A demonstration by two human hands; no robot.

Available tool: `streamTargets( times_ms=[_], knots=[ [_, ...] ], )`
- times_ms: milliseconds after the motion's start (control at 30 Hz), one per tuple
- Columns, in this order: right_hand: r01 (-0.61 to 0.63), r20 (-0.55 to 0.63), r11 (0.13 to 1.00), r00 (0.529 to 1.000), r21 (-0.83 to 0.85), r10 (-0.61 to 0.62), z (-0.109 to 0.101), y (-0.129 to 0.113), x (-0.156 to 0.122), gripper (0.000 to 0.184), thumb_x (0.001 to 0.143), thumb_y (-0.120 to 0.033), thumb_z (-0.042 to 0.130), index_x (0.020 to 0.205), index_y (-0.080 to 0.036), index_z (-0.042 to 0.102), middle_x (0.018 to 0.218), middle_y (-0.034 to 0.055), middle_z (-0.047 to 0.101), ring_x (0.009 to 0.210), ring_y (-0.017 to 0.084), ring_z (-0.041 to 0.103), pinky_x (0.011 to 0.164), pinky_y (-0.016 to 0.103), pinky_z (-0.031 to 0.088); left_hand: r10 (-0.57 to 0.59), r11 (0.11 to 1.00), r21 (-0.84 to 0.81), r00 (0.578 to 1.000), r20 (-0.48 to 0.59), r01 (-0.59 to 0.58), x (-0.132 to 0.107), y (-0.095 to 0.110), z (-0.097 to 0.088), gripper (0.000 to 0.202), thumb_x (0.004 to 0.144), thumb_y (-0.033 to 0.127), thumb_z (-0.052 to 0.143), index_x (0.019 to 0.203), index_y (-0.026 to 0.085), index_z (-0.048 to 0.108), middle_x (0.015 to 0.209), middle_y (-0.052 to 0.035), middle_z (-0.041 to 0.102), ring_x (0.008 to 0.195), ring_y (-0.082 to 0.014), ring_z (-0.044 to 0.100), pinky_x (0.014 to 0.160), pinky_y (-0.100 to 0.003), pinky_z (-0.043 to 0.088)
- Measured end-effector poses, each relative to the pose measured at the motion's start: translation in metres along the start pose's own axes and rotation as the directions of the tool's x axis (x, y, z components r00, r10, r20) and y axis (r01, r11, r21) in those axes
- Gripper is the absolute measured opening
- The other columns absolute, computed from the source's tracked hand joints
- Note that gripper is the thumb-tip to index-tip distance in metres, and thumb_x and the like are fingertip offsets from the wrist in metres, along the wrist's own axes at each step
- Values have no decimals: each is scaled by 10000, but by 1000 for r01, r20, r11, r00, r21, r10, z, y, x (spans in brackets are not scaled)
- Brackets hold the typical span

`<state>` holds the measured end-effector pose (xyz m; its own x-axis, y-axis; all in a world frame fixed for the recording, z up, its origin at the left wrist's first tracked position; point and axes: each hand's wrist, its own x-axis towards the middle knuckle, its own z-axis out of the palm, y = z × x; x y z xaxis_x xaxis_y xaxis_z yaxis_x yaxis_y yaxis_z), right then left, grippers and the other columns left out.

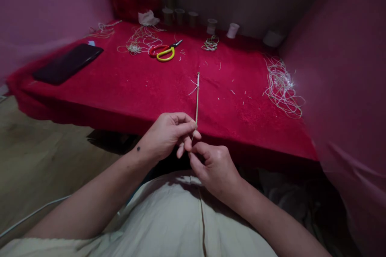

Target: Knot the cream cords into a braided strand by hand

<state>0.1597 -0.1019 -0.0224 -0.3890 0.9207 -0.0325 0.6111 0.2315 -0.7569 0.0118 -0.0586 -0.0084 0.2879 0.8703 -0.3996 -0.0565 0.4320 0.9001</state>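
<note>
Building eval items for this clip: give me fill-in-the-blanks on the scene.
1. The left hand and right hand pinch a taut cord that stretches over the ____ tablecloth.
2. The scissors have one red handle and one ____ handle.
3. The dark phone lies on the tablecloth's ____ side.
4. A loose tangle of cord lies at the tablecloth's ____ edge.
Missing words: red, yellow, left, right.
</note>
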Motion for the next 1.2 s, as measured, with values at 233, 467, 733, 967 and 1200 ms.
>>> streamTargets(
  times_ms=[233, 467, 733, 967, 1200],
  knots=[
    [44, -89, 999, 995, 25, -42, -19, 2, 0, 161, 810, -113, 503, 804, -148, 660, 788, 75, 653, 706, 157, 609, 657, 277, 463, 26, 989, -144, 1000, -2, -26, -2, -2, -1, 166, 815, 221, 613, 688, 136, 549, 435, 55, 530, 277, -48, 432, 275, -140, 346],
    [-292, 135, 711, 953, 640, 270, -21, -12, 30, 135, 804, -186, 527, 937, -162, 524, 668, -6, 614, 427, 96, 531, 319, 192, 417, 63, 986, -162, 995, 75, -50, 1, -7, -6, 172, 834, 230, 599, 705, 131, 542, 440, 36, 563, 329, -94, 516, 326, -187, 438],
    [-377, 205, 790, 926, 483, 316, -23, -6, 42, 112, 821, -230, 514, 721, -179, 522, 400, -60, 475, 281, 79, 408, 241, 156, 289, 55, 990, -136, 997, 50, -48, -3, -2, -10, 104, 823, 167, 592, 739, 121, 553, 474, 40, 576, 358, -84, 541, 364, -186, 477],
    [-402, 207, 794, 915, 456, 345, -30, -7, 47, 98, 788, -215, 536, 697, -179, 542, 345, -93, 367, 260, 51, 314, 262, 149, 193, 60, 994, -95, 998, 34, -56, -2, -3, -10, 82, 839, 174, 566, 772, 127, 557, 476, 50, 558, 354, -72, 509, 357, -199, 494],
    [-304, 172, 884, 951, 355, 258, -32, -5, 50, 168, 806, -262, 537, 694, -148, 587, 431, -78, 422, 330, 31, 331, 356, 163, 253, 89, 992, -93, 996, 3, -88, -2, -6, -9, 87, 825, 198, 592, 787, 145, 534, 507, 55, 564, 365, -71, 514, 364, -203, 495]
  ],
)
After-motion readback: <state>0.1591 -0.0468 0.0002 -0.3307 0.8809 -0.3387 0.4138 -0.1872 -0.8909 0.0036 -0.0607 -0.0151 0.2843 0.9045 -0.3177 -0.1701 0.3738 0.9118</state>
